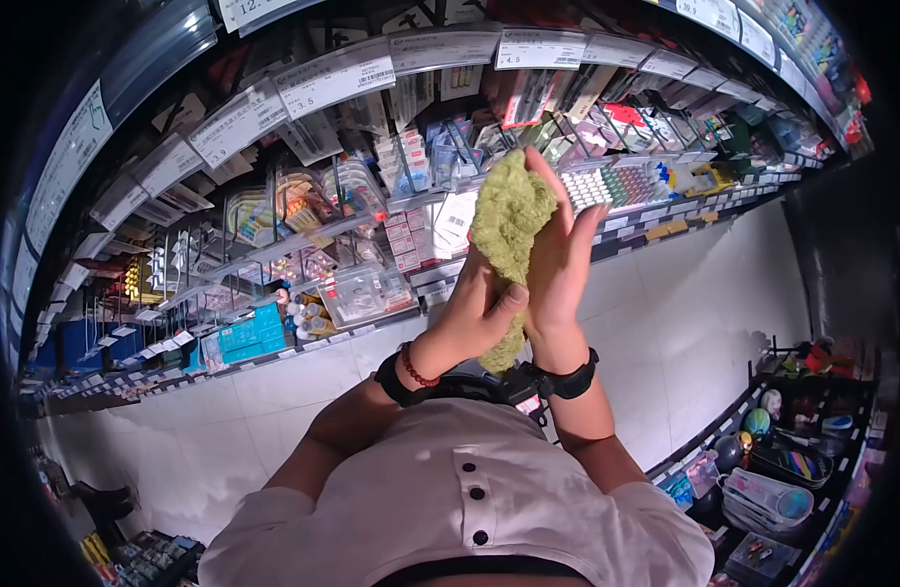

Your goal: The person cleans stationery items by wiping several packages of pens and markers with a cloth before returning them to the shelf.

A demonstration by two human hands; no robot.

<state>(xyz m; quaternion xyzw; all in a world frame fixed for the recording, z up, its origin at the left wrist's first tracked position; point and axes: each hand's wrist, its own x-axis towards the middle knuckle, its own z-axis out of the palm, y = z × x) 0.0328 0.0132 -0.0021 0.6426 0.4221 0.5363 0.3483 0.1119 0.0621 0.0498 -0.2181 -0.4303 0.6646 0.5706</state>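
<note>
A fluffy, crumpled green cloth stands lengthwise between my two hands, its lower end hanging below them toward my shirt. My left hand grips it around the middle, thumb across the front and the other fingers hidden behind it. On the cloth's right side, my right hand lies flat along it, fingers stretched up and thumb spread away. A red bead bracelet and a dark band circle my left wrist; another dark band is on the right.
Ahead curves a store shelf with price labels, hanging packets and small boxes. Turquoise boxes sit on its lower left level. Pale floor tiles run below. At lower right, another shelf holds clear plastic containers.
</note>
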